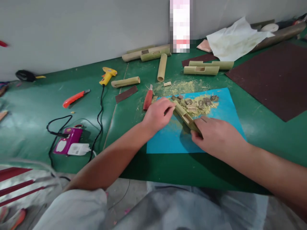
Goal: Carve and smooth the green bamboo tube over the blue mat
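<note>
A green bamboo tube (181, 111) with a rectangular window cut in its side slants over a blue sheet (165, 140). My right hand (213, 131) wraps around its near end. At the far end, my left hand (158, 115) is closed, thumb and fingertip pinched against the tube. Beyond the tube, bamboo shavings and dark chips (200, 104) lie heaped on the blue sheet. A red-handled blade tool (148, 98) rests just past my left hand.
More bamboo tubes (161, 67) lie toward the wall, two notched ones (201, 70) to their right. Leftward are a yellow glue gun (108, 76), an orange utility knife (74, 99) and a purple power strip (68, 140) with cords. A dark brown sheet (275, 80) covers the right side.
</note>
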Available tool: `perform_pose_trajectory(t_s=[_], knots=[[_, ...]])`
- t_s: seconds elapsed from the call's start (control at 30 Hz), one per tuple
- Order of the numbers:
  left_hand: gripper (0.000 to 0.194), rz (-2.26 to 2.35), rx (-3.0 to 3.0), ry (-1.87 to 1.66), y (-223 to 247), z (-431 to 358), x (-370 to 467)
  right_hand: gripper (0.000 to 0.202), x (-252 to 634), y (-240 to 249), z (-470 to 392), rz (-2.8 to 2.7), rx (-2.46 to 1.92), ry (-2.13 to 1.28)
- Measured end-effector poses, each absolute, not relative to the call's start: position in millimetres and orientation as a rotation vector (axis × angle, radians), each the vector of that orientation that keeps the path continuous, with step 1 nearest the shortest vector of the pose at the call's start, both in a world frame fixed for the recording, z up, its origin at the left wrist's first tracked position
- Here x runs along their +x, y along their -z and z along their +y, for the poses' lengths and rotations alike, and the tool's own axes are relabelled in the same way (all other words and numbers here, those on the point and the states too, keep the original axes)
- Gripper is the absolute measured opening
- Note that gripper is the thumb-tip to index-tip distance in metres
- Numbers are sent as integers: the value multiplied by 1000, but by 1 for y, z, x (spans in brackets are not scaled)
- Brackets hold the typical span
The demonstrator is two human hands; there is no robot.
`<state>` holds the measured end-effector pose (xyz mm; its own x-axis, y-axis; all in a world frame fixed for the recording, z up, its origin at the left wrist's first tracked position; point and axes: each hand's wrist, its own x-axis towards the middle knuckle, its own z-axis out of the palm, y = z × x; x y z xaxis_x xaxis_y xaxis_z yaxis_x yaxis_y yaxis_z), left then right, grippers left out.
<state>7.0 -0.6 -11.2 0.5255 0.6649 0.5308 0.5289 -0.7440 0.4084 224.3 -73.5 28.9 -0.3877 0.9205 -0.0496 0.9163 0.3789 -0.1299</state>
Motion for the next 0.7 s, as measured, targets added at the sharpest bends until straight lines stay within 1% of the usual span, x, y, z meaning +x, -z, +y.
perform_pose_trajectory(t_s=[0.1, 0.23, 0.33, 0.47, 0.57, 0.7], knots=[[15, 948, 2566, -976, 10, -3, 8, 16, 225, -29, -73, -2580, -1701, -206], [14, 1006, 2508, -1067, 10, -4, 9, 17, 225, -29, -74, -2576, -1705, -214], [11, 959, 2514, -987, 10, -1, 8, 18, 224, -30, -74, -2599, -1718, -228], [12, 987, 2520, -1072, 10, 2, 7, 18, 224, -30, -73, -2605, -1725, -214], [12, 876, 2557, -975, 10, 2, 7, 18, 225, -29, -74, -2602, -1700, -203], [14, 995, 2550, -1047, 11, 3, 7, 18, 225, -28, -74, -2580, -1689, -192]])
